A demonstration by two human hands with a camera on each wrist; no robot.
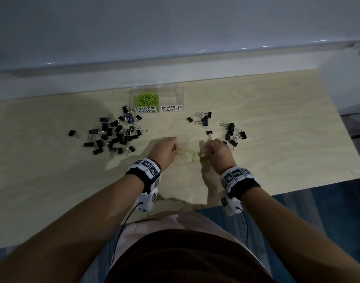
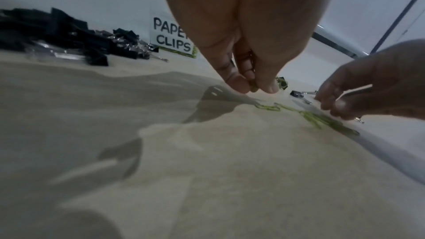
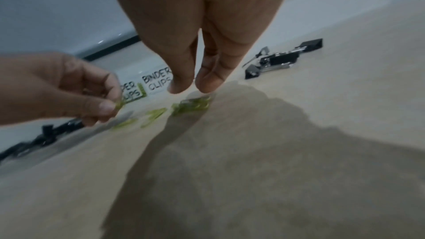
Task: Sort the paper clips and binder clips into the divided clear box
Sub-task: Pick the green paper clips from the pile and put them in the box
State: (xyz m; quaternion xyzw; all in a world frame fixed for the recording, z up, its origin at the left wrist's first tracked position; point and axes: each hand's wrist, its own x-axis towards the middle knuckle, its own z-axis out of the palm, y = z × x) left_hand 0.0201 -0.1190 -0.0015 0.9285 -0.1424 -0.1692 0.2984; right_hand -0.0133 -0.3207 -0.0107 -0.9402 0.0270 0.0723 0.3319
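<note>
Left hand [image 1: 164,149]: thumb and fingertips [image 2: 239,84] pinched together on a green paper clip, seen as a sliver of green between them in the left wrist view and at the thumb tip in the right wrist view. Hand sits low over the wooden tabletop [image 1: 267,139].

Right hand [image 1: 217,151]: fingers curled, tips [image 3: 208,83] drawn close just above a small bunch of green clips [image 3: 192,105]. The head view suggests some green is held at the tips; the wrist view shows the bunch below them, so whether it has hold of them I cannot tell.

Between the hands: loose green paper clips [image 1: 190,153] in a short line running left to right, the long axis of the row hand to hand. One clip near the right hand lies angled toward the person. Both hands are about equally near; the left takes the left end, the right the right end.

Outward: clear divided box [image 1: 132,99] at the far table edge, straight ahead of the hands. Compartment labelled PAPER CLIPS [image 1: 145,109], on the left, holds a heap of green clips. Compartment labelled BINDER CLIPS [image 1: 171,108], on the right, looks empty.

Black binder clips, all on the table: big pile to the left [image 1: 113,135], small cluster ahead right [image 1: 201,119], another cluster far right [image 1: 233,133], one lone clip [image 1: 209,133] just beyond the right hand.

Judgement: paper clips nearly finished, binder clips not yet begun.
</note>
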